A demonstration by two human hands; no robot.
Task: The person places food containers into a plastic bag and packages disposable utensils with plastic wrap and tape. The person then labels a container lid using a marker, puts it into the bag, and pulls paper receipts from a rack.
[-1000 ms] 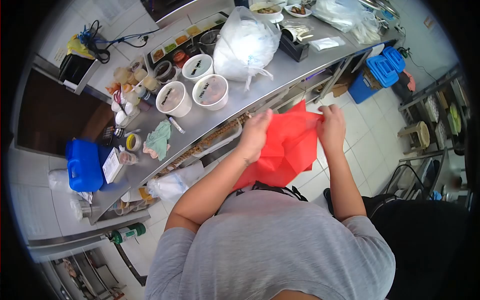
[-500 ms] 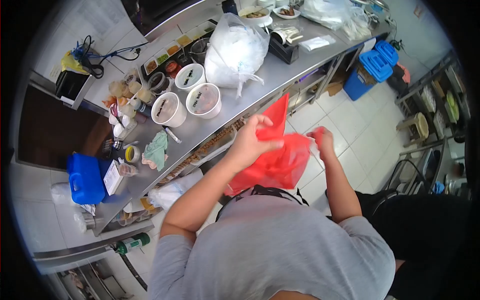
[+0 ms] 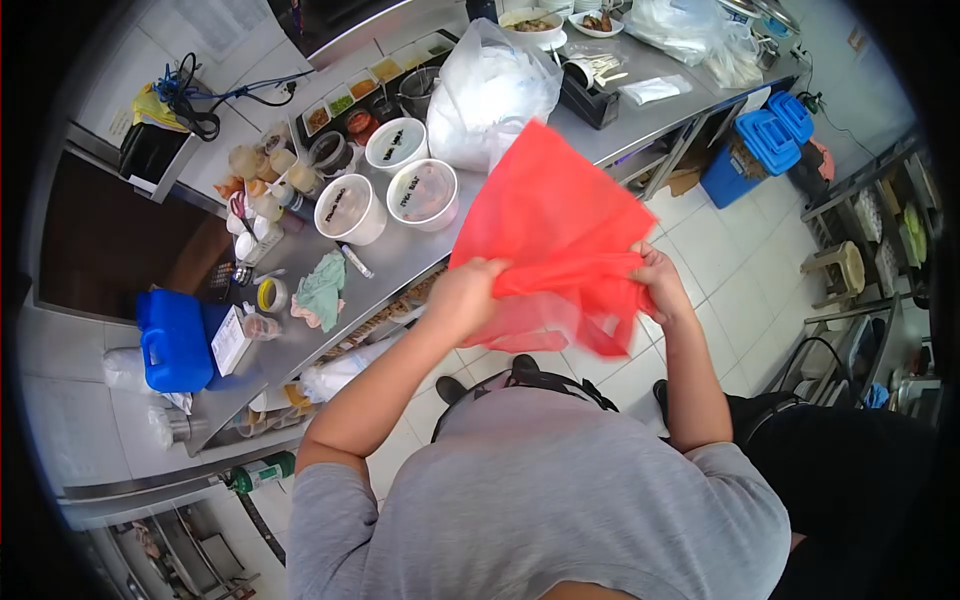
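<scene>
A thin red cloth-like bag (image 3: 560,220) is spread out in front of my body, its upper part standing up over the edge of the steel counter. My left hand (image 3: 468,298) grips its left side. My right hand (image 3: 660,285) is closed on the gathered material at the right side. Behind the bag stand a full white plastic bag (image 3: 485,90) and round white tubs with written lids (image 3: 422,192), (image 3: 349,208) on the counter.
The steel counter (image 3: 395,265) carries a green cloth (image 3: 320,290), a marker (image 3: 355,260), sauce bottles and a blue jug (image 3: 175,340). Blue bins (image 3: 750,155) stand at the back right. A person in dark clothes (image 3: 840,490) is close on the right, near shelving (image 3: 880,230).
The red bag has gone from bunched near my waist to opened out and raised toward the counter. My left hand has moved lower and closed on its side.
</scene>
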